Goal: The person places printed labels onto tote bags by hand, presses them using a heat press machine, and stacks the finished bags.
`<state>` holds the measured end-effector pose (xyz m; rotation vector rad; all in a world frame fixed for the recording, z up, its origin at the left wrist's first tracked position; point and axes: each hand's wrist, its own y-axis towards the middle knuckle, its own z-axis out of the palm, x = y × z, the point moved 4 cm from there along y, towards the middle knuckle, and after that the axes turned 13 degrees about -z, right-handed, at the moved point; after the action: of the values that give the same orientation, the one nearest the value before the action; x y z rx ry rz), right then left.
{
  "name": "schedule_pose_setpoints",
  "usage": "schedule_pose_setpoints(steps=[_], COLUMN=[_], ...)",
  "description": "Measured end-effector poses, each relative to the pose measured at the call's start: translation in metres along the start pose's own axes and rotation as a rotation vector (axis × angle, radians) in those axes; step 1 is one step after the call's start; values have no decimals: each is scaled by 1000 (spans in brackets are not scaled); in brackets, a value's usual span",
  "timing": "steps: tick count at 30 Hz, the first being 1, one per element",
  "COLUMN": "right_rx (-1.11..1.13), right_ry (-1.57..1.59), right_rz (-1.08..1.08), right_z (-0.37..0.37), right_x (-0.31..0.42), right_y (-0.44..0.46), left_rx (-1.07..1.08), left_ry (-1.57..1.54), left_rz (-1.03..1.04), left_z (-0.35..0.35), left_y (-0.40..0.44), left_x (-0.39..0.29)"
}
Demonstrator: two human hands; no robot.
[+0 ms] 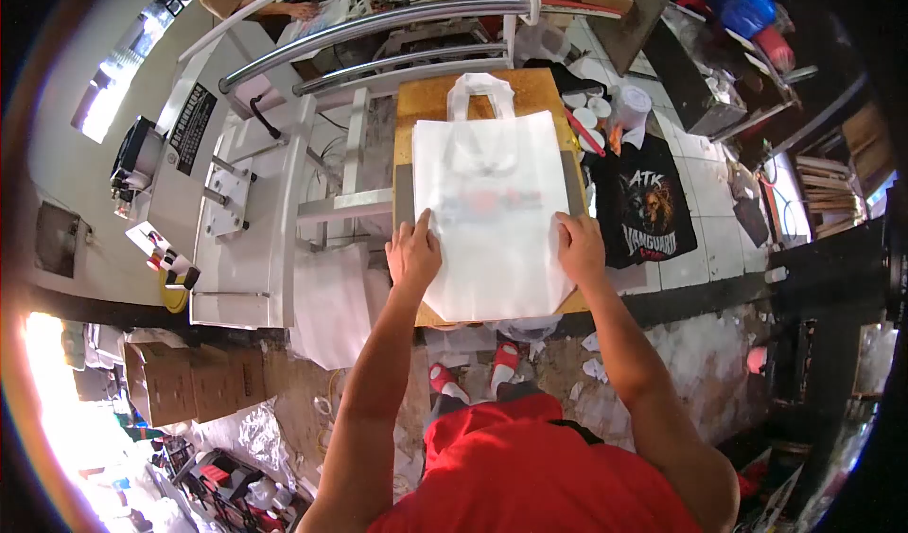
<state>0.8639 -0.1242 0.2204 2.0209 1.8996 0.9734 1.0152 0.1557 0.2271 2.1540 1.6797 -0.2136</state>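
White bags with a looped handle (pixel 492 259) lie flat on a wooden board (pixel 426 93), and a faint coloured print shows through the middle of the top one. On the bag's left edge rests my left hand (pixel 413 252), its fingers apart and pointing forward. My right hand (pixel 580 246) touches the right edge, with the index finger and thumb on the bag; whether it pinches the material is too small to tell.
Left of the board stands a white machine frame (pixel 246 211) with metal bars (pixel 378 34). A black printed bag (pixel 648 202) and several white rolls lie at the right. Cardboard boxes (pixel 194 382) sit lower left. Another person's arm shows at the top left.
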Motion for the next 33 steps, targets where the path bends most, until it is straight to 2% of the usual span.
schedule_pose_setpoints(steps=[10, 13, 15, 16, 19, 22, 24, 26, 28, 30, 31, 32, 33], right_rx=[-3, -4, -33, -31, -16, 7, 1, 249, 711, 1377, 1450, 1017, 523], right_ry=[2, 22, 3, 3, -13, -151, 44, 425, 487, 656, 551, 268, 175], right_rz=[4, 19, 0, 0, 4, -8, -113, -121, -165, 164, 22, -222, -203], right_z=[-3, -3, -3, -3, -4, -16, -4, 40, 96, 135, 167, 180, 162], right_x=[3, 3, 5, 5, 7, 19, 27, 30, 33, 31, 11, -11, -20], right_y=[4, 5, 6, 6, 10, 37, 68, 105, 139, 183, 214, 264, 306], left_rx=[93, 106, -93, -13, 175, 211, 211, 204, 212, 214, 226, 272, 274], left_ry=[12, 59, 66, -21, -93, 20, 32, 50, 64, 72, 67, 59, 58], left_rz=[-64, -145, 104, 192, 240, 222, 217, 209, 208, 207, 208, 189, 189], left_z=[2, -6, -19, -18, -1, 15, 18, 16, 13, 13, 14, 13, 13], left_y=[1, -1, -5, -7, -19, -24, -24, -23, -20, -19, -19, -18, -18], left_x=[0, -9, -30, -42, -66, -63, -62, -64, -68, -66, -65, -66, -66])
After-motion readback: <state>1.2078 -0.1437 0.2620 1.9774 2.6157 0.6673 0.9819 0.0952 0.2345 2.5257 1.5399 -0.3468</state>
